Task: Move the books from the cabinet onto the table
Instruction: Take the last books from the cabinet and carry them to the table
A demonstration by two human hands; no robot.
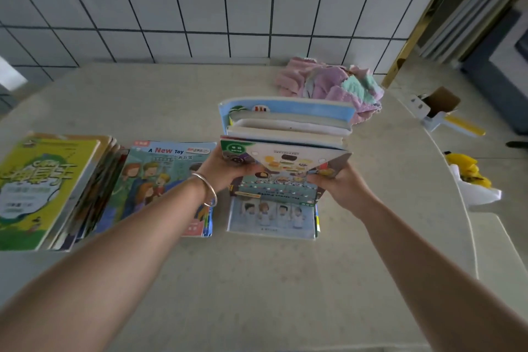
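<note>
Both hands held a bundle of books (285, 134) upright above a flat book (271, 217) on the pale worktop (257, 280). The left hand (225, 171) and right hand (340, 183) each had a closed grip on its near lower corners. Two book stacks (48, 188) lay to the left.

Table (257, 280): pale beige top, matt, faintly mottled like stone or laminate. Held stack of books (285, 134): paper, glossy printed covers, page edges dull off-white. Green workbook (43, 186) and "A New Toy" book (160, 168): glossy paper covers. Bangle (207, 188) on left wrist: polished silvery metal. Heap of towels (328, 83): fluffy pastel cloth. Wall tiles (200, 8): smooth white, slight sheen. Box (437, 106): brown cardboard.
</note>
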